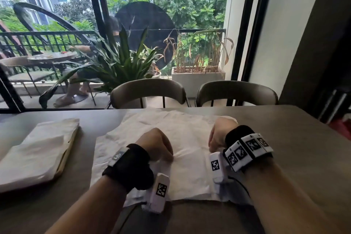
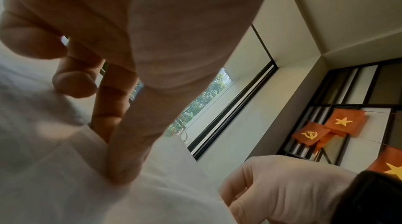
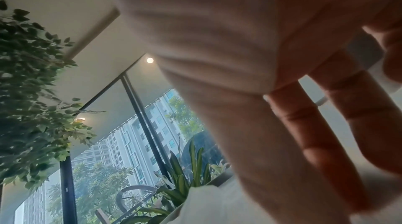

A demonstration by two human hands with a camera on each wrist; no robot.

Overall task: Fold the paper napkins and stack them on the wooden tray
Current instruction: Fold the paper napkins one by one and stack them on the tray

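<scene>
The left hand [image 1: 154,143] presses down on the open paper napkin [image 1: 190,146] at mid-frame in the head view. Its grip is not closed round anything: in the left wrist view the thumb [image 2: 124,162] and one straight finger [image 2: 110,104] bear on the sheet while the other fingers curl loosely above it. The right hand [image 1: 220,133] stands just to the right, its fingers [image 3: 322,150] reaching straight down onto the same sheet, holding nothing.

To do this step well, I judge both hands should pin the napkin flat, smooth the ridge between them, then bring one edge squarely onto the opposite edge before creasing, since thin paper drags and tears easily.

The wooden tray [image 1: 65,155] lies at the left of the frame on the table [image 1: 294,150], with folded napkins [image 1: 38,150] on it; only its edge shows. Fingertips are hidden behind the knuckles in the head view, the wrist views are blurred, and the napkin's near edge is covered by the wrists.
</scene>
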